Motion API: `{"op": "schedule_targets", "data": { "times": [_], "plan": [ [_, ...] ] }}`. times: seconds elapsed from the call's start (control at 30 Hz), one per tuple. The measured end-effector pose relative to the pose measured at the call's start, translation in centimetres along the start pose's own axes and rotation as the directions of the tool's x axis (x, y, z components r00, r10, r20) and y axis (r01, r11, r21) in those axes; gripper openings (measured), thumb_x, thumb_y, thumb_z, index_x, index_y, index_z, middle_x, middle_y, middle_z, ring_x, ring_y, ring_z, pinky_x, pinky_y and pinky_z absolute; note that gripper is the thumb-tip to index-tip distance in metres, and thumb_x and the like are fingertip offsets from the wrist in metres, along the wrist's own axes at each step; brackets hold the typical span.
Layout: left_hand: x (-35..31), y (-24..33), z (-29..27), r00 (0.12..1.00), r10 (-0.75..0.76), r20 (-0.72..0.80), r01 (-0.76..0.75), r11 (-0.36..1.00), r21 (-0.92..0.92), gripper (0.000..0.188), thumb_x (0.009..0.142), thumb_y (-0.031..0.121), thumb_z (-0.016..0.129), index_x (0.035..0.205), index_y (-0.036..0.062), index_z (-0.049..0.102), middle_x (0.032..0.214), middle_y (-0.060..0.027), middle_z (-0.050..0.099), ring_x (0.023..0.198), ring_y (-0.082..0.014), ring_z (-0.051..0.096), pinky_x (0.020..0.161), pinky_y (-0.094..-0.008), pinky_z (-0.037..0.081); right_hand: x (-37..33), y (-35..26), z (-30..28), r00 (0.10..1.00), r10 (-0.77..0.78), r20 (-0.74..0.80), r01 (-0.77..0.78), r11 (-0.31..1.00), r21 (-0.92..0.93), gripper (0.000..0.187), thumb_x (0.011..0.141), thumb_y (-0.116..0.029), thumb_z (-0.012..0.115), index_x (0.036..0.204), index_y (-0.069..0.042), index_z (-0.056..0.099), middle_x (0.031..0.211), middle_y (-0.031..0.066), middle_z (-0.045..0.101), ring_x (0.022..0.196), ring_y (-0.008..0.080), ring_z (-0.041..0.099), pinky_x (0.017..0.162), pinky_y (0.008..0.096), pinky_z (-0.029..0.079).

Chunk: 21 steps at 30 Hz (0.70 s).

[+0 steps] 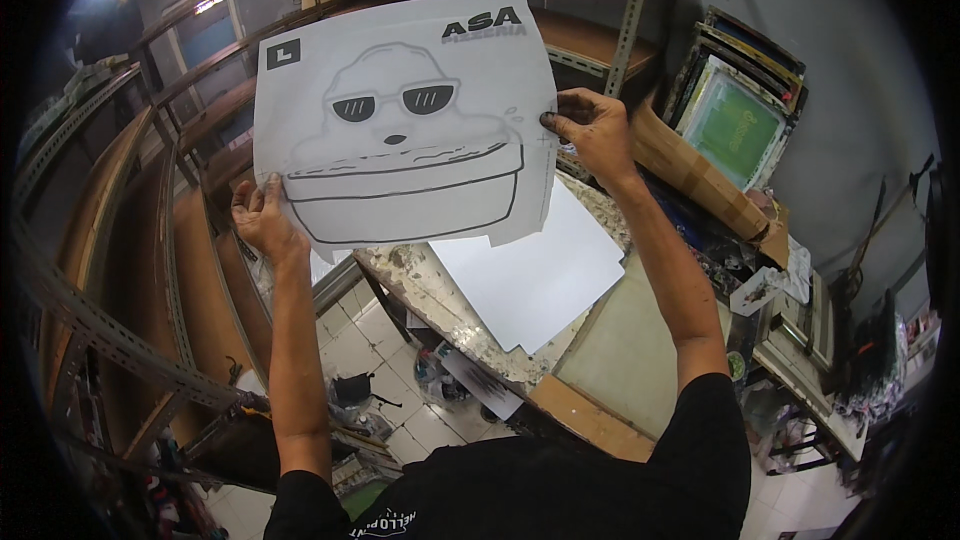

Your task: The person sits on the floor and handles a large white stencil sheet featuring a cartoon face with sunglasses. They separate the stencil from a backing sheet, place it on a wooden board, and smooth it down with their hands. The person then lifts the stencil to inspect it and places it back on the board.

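Observation:
A large translucent printed sheet (400, 130) is held up in front of me by both hands. It carries a line drawing of a rounded figure with dark sunglasses over a box-like tub, with dark lettering in the upper corners. My left hand (265, 218) pinches the sheet's lower left edge. At its right edge, the thumb and fingers of my right hand (592, 135) are closed on it. Below the sheet, several white sheets (540, 270) lie in a loose stack on a paint-stained table (400, 275).
Metal shelving racks with brown boards (205, 290) stand to the left and behind. Framed printing screens (735, 120), one green, lean against the right wall near a long cardboard box (690, 165). A pale flat panel (630, 350) lies on the table's near right part.

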<state>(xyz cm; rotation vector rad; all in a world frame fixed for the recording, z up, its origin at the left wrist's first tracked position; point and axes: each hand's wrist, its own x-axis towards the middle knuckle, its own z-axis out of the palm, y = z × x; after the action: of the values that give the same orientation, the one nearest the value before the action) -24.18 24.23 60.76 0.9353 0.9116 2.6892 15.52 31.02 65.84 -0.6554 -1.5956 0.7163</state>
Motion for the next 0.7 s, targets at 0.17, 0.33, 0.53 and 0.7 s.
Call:
{"op": "schedule_targets", "data": {
  "times": [0.17, 0.33, 0.53, 0.7],
  "plan": [
    [0.4, 0.5, -0.8, 1.0, 0.014, -0.005, -0.014, 0.998, -0.063, 0.044, 0.078, -0.013, 0.069, 0.112, 0.0015, 0.045, 0.089, -0.0096, 0.06, 0.087, -0.0167, 0.062, 0.083, -0.0249, 0.053, -0.3, -0.9, 0.4, 0.998, -0.063, 0.005, 0.062, 0.998, 0.009, 0.016, 0.082, 0.005, 0.068, 0.097, 0.003, 0.068, 0.087, 0.0102, 0.071, 0.08, 0.0124, 0.066, 0.073, 0.0255, 0.055],
    [1.1, 0.8, -1.7, 0.999, 0.027, 0.02, -0.027, 0.999, -0.04, 0.043, 0.078, -0.012, 0.069, 0.112, 0.002, 0.046, 0.095, -0.0105, 0.06, 0.09, -0.0175, 0.061, 0.084, -0.025, 0.053, -0.1, -0.5, 0.6, 0.984, -0.174, 0.035, 0.175, 0.984, -0.018, 0.017, 0.083, 0.003, 0.068, 0.099, 0.003, 0.066, 0.09, 0.0103, 0.071, 0.083, 0.0134, 0.067, 0.076, 0.027, 0.056],
    [0.8, 2.1, -1.6, 0.999, 0.044, 0.022, -0.044, 0.999, -0.018, 0.043, 0.078, -0.013, 0.068, 0.112, 0.0018, 0.046, 0.096, -0.0111, 0.06, 0.092, -0.018, 0.061, 0.086, -0.0262, 0.053, -0.2, -0.2, 1.0, 0.986, -0.163, 0.04, 0.162, 0.986, 0.036, 0.017, 0.083, 0.005, 0.067, 0.1, 0.004, 0.065, 0.09, 0.0117, 0.07, 0.084, 0.0147, 0.067, 0.075, 0.0276, 0.057],
    [1.2, 2.1, -2.3, 0.999, 0.026, 0.028, -0.026, 1.0, -0.004, 0.043, 0.079, -0.013, 0.067, 0.113, 0.0013, 0.045, 0.097, -0.012, 0.06, 0.093, -0.0186, 0.061, 0.087, -0.0269, 0.053, -0.3, -0.5, 1.3, 0.987, -0.154, 0.035, 0.151, 0.986, 0.067, 0.017, 0.083, 0.006, 0.067, 0.099, 0.005, 0.065, 0.09, 0.0124, 0.07, 0.084, 0.0151, 0.068, 0.075, 0.0273, 0.058]
  ]
}}
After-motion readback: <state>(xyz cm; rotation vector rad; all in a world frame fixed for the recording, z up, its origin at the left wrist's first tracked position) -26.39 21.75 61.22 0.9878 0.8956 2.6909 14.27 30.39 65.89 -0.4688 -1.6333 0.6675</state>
